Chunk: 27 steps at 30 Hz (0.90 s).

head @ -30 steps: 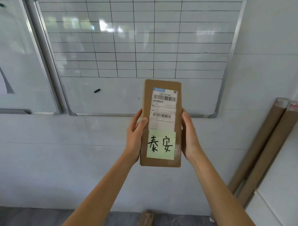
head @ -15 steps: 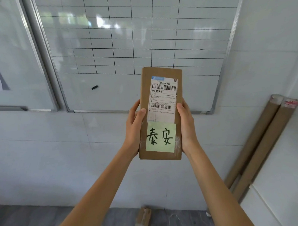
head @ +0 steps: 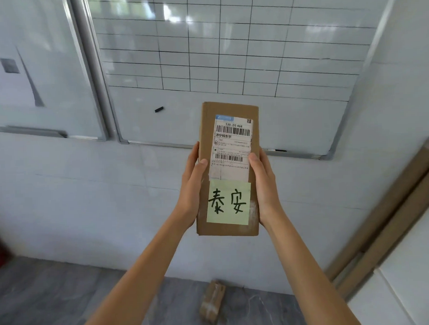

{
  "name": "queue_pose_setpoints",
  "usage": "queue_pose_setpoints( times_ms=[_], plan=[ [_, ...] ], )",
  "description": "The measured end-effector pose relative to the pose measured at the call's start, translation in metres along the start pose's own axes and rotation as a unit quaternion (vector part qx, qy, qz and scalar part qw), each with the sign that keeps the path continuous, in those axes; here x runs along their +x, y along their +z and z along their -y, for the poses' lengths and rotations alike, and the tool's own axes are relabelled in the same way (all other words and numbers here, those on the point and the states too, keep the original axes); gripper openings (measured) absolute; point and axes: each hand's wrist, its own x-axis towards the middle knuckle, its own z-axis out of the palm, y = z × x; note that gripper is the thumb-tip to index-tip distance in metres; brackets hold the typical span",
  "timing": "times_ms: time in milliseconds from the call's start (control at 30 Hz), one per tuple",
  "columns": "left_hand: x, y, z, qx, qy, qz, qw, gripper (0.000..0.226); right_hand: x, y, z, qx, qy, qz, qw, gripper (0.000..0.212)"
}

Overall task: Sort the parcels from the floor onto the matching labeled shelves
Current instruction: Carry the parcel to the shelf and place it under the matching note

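Observation:
I hold a flat brown cardboard parcel [head: 227, 108] upright in front of me, at the middle of the view. It carries a white shipping label with barcodes and a pale green sticky note with two handwritten Chinese characters. My left hand [head: 191, 187] grips its left edge, thumb on the front face. My right hand [head: 264, 185] grips the right edge the same way. A second small brown parcel [head: 212, 301], wrapped in clear tape, lies on the grey floor below, near the wall.
A gridded whiteboard [head: 229, 52] hangs on the white tiled wall behind the parcel, with another board [head: 35, 71] to its left. Two long cardboard tubes [head: 390, 217] lean in the right corner beside a white surface [head: 407, 289]. No shelves are in view.
The view has tipped downward, showing more floor and the small parcel. The held parcel has come a little lower in the view, and both thumbs now lie on its front.

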Motion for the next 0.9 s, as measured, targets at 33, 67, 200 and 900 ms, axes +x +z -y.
queue_pose_setpoints(
  times_ms=[33, 67, 200, 900],
  plan=[
    [-0.003, -0.008, -0.002, 0.0, 0.001, -0.01, 1.0, 0.058, 0.0, 0.008, -0.004, 0.0, 0.005, 0.006, 1.0, 0.039],
    [-0.006, -0.017, -0.004, 0.001, 0.001, -0.02, 1.0, 0.057, -0.001, 0.017, -0.007, 0.001, 0.01, 0.014, 1.0, 0.04],
    [-0.017, -0.055, -0.014, 0.02, 0.001, -0.047, 0.999, 0.056, -0.006, 0.054, -0.022, 0.006, 0.027, 0.045, 0.999, 0.041],
    [-0.109, -0.187, -0.061, 0.087, 0.04, -0.347, 0.933, 0.069, -0.03, 0.214, -0.096, 0.057, 0.138, 0.308, 0.94, 0.038]
  ],
)
